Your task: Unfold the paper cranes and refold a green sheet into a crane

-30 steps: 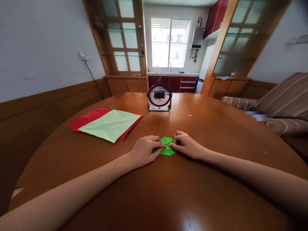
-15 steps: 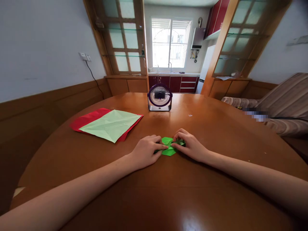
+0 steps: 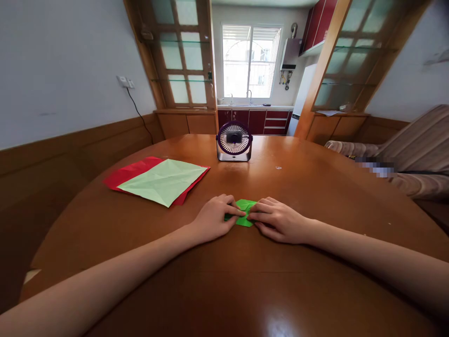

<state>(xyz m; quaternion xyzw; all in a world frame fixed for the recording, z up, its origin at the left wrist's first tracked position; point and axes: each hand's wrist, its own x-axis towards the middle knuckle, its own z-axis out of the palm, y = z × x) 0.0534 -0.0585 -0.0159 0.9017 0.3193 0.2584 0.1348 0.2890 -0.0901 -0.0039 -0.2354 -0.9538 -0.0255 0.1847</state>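
A small piece of bright green folded paper [image 3: 244,221] lies on the table between my hands, with creases and flaps across its top. My left hand [image 3: 214,216] is closed on its left side, the index finger pressing toward the middle. From the right, my right hand [image 3: 280,220] is bent over the paper, fingertips close together near its centre and covering that side. The fingertips of both hands almost meet there. Parts of the paper under the fingers are hidden.
Pale green paper sheets [image 3: 164,180] lie over red paper [image 3: 128,172] at the left of the brown wooden table [image 3: 224,290]. A small purple desk fan [image 3: 234,140] stands beyond my hands. A small white scrap [image 3: 278,167] lies right of the fan.
My right hand has turned flatter and come down over the right side of the green paper, covering a flap that showed before. My left hand has stayed nearly in place.
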